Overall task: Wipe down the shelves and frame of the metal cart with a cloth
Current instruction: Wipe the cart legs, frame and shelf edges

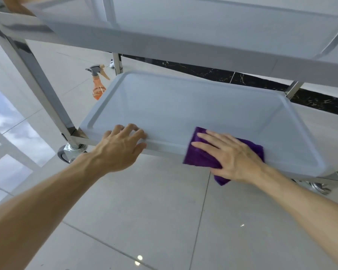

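Note:
The metal cart's bottom shelf [183, 102] is a pale grey tray with a raised rim. My right hand [232, 156] lies flat on a folded purple cloth [199, 154], pressing it onto the shelf's near rim; part of the cloth hangs over the edge. My left hand [121, 147] grips the same near rim further left, fingers curled over it, close to the front-left steel post [37, 78]. A higher shelf [183, 32] spans the top of the view and hides the far part of the cart.
An orange spray bottle [98, 84] stands on the floor behind the cart's left side. Caster wheels [68, 152] sit under the near corners. Glossy grey floor tiles [144, 211] lie in front; a black marble skirting [222, 75] runs along the back wall.

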A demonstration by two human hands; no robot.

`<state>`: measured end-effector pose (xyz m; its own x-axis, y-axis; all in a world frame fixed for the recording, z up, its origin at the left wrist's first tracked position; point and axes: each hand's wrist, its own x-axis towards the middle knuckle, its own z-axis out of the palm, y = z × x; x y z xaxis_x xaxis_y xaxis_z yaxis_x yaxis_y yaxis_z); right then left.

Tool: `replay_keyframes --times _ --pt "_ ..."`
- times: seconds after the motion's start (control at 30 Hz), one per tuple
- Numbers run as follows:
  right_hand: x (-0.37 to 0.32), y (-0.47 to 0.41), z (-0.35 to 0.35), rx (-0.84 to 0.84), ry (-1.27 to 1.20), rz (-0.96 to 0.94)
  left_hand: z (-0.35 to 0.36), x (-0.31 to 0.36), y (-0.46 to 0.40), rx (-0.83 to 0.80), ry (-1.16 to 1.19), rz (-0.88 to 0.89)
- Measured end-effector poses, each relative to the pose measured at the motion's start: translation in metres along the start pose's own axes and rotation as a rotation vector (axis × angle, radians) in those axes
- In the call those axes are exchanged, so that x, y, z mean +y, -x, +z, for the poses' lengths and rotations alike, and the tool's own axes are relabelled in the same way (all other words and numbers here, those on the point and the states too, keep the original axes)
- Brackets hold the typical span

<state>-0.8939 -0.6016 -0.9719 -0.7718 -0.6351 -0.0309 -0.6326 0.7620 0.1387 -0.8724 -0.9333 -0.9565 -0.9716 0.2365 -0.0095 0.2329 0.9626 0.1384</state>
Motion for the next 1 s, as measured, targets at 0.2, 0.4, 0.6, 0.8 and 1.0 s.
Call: replay_keyframes --times 0.2,0.4,0.6,0.8,1.0 --pt "0.065 0.101 0.007 -0.007 -0.072 0.247 -0.011 0.021 -0.013 -0.051 -0.032 -0.046" --pt "0.019 0.055 0.009 0.099 -0.019 0.255 -0.007 0.085 -0.04 -0.099 0.033 0.085" --pt "0.022 0.036 0.016 0.119 0.0 0.155 0.009 0.115 -0.057 -0.158 0.008 0.094" --pt "0.093 0.117 0.022 0.054 -0.047 0.279 0.014 0.11 -0.057 -0.131 0.002 0.118" --pt "0.118 0.18 0.023 0.042 -0.142 0.465 0.012 0.112 -0.059 -0.127 0.002 0.148"
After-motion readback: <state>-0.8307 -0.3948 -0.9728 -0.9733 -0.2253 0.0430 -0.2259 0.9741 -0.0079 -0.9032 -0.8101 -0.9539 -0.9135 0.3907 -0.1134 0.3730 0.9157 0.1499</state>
